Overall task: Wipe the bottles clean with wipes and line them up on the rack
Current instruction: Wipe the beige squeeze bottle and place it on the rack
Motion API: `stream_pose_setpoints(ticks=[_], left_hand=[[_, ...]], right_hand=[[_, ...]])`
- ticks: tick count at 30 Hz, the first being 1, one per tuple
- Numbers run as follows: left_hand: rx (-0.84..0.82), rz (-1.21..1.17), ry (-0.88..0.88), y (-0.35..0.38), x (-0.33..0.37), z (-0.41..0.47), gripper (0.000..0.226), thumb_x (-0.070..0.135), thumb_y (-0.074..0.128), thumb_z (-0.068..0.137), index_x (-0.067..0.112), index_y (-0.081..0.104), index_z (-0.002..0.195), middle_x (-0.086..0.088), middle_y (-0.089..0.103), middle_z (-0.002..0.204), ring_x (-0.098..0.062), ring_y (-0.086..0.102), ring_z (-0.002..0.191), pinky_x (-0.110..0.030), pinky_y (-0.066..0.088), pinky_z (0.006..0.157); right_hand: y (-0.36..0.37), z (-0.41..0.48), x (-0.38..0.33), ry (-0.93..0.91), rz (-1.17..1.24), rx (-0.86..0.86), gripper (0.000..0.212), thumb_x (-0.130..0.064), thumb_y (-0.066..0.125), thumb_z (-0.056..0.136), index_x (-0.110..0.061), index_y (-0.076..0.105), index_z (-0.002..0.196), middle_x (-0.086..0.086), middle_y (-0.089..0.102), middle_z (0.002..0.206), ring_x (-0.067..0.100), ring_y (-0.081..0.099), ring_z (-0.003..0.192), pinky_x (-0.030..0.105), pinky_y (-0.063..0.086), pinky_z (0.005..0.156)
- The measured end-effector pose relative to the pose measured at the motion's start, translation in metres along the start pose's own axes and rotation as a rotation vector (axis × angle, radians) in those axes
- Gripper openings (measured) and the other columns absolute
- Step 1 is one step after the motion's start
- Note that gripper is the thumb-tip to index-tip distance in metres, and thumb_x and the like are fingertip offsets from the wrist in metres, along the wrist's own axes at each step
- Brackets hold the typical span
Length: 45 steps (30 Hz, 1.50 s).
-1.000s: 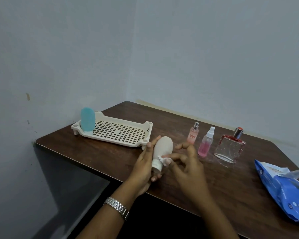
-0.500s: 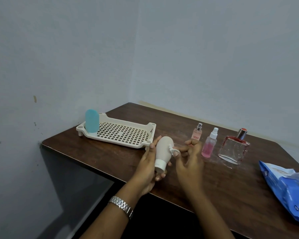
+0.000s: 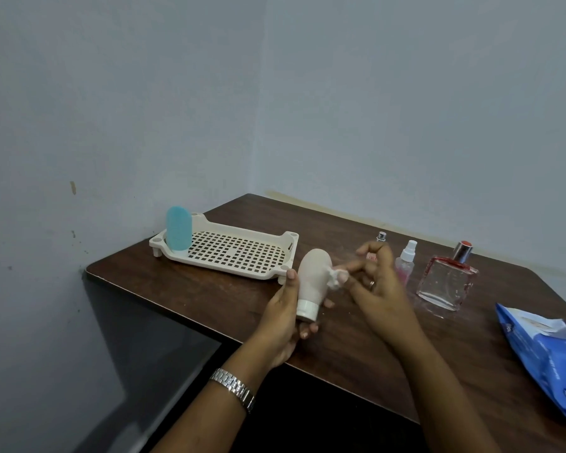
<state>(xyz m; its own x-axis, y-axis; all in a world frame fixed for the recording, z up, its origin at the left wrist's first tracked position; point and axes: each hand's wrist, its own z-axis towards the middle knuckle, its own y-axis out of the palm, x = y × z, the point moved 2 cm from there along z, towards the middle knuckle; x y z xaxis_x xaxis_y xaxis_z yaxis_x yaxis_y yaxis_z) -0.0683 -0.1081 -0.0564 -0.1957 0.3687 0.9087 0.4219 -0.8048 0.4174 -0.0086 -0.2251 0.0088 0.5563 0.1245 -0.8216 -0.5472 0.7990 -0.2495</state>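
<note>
Since a second ago the right hand (image 3: 378, 289) has slid its small crumpled wipe (image 3: 336, 278) from near the cap up to the side of the beige bottle (image 3: 313, 278), and the bottle has tipped more upright. The left hand (image 3: 283, 317) is wrapped around this soft, rounded, matte bottle, cap downward, holding it above the near edge of the dark wood-grain table (image 3: 209, 299). The right hand's thumb and forefinger pinch the wipe against the bottle, other fingers spread loosely. Behind, the cream plastic rack (image 3: 229, 255) with its perforated grid floor carries a translucent blue bottle (image 3: 178, 227) upright at its left end. To the right stand a slim spray vial (image 3: 381, 237), a pink spray bottle (image 3: 406, 264) and a square clear glass perfume bottle (image 3: 446, 284). A glossy blue wipes pack (image 3: 543, 358) lies at the right edge.
</note>
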Motion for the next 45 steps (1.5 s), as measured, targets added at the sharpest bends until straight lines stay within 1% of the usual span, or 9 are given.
stream_pose_setpoints(ticks=[4,9,14,25,28,34,37,40,45], left_hand=[[-0.025,-0.015,0.012,0.0,0.002,-0.003,0.063,0.06,0.034,0.084,0.014,0.053,0.122,-0.012,0.073,0.091,-0.012,0.048,0.038,-0.016,0.032,0.033],[0.0,-0.055,0.011,-0.001,0.003,-0.003,0.062,0.058,0.04,0.08,0.017,0.05,0.124,-0.004,0.066,0.075,-0.013,0.054,0.041,-0.016,0.036,0.034],[0.033,-0.118,-0.02,-0.005,0.004,-0.001,0.05,0.052,0.034,0.096,0.012,0.057,0.117,-0.005,0.069,0.068,-0.012,0.053,0.04,-0.015,0.037,0.034],[0.098,-0.125,0.026,-0.003,0.006,-0.003,0.051,0.049,0.036,0.097,0.006,0.063,0.091,-0.018,0.067,0.077,-0.016,0.052,0.039,-0.016,0.032,0.031],[0.121,-0.091,0.056,-0.002,0.005,-0.004,0.052,0.05,0.035,0.097,0.006,0.062,0.098,-0.018,0.07,0.079,-0.016,0.052,0.039,-0.017,0.03,0.031],[0.157,-0.025,0.126,-0.001,0.003,-0.005,0.056,0.055,0.038,0.089,0.01,0.056,0.116,-0.011,0.071,0.072,-0.014,0.051,0.038,-0.017,0.029,0.032],[0.179,-0.019,0.132,0.0,0.001,-0.004,0.062,0.058,0.041,0.079,0.01,0.059,0.113,-0.006,0.071,0.072,-0.013,0.059,0.049,-0.018,0.037,0.036],[0.181,0.012,0.115,-0.001,-0.002,-0.001,0.071,0.061,0.043,0.074,0.009,0.058,0.119,-0.01,0.07,0.086,-0.012,0.061,0.058,-0.016,0.042,0.043],[0.096,0.033,0.093,-0.001,-0.003,-0.001,0.078,0.062,0.039,0.076,0.015,0.048,0.136,-0.006,0.065,0.082,-0.004,0.054,0.045,-0.016,0.037,0.04]], right_hand=[[0.005,0.009,0.015,-0.024,-0.126,0.192,0.047,0.003,0.056,0.088,-0.036,0.038,0.106,0.002,0.064,0.093,0.012,0.063,0.087,0.032,0.054,0.077],[0.031,-0.003,0.035,0.136,0.15,0.282,0.047,0.005,0.048,0.091,-0.033,0.035,0.115,0.014,0.057,0.105,0.014,0.062,0.081,0.032,0.055,0.073],[0.046,-0.02,0.039,0.2,0.354,0.294,0.048,0.011,0.05,0.088,-0.03,0.038,0.111,0.005,0.059,0.088,0.013,0.057,0.061,0.029,0.05,0.056],[0.04,-0.033,0.032,0.065,0.003,0.191,0.051,0.013,0.06,0.081,-0.028,0.037,0.103,0.002,0.066,0.077,0.01,0.067,0.069,0.019,0.051,0.068],[0.035,-0.033,0.027,0.029,-0.069,0.127,0.053,0.011,0.062,0.08,-0.029,0.036,0.103,0.002,0.066,0.076,0.008,0.067,0.07,0.014,0.049,0.067],[0.029,-0.036,0.017,0.004,-0.142,-0.025,0.054,0.008,0.061,0.083,-0.032,0.034,0.108,0.004,0.067,0.079,0.012,0.068,0.075,0.021,0.053,0.071],[0.021,-0.033,0.013,0.079,0.074,-0.04,0.056,0.012,0.058,0.083,-0.029,0.033,0.111,0.003,0.068,0.078,0.012,0.069,0.081,0.02,0.052,0.072],[0.016,-0.03,0.015,0.175,0.36,0.048,0.055,0.015,0.053,0.084,-0.027,0.035,0.113,0.003,0.067,0.076,0.014,0.066,0.072,0.024,0.055,0.067],[0.021,-0.026,0.015,0.153,0.343,0.107,0.061,0.012,0.054,0.086,-0.03,0.034,0.125,0.001,0.07,0.087,0.015,0.068,0.081,0.025,0.055,0.072]])
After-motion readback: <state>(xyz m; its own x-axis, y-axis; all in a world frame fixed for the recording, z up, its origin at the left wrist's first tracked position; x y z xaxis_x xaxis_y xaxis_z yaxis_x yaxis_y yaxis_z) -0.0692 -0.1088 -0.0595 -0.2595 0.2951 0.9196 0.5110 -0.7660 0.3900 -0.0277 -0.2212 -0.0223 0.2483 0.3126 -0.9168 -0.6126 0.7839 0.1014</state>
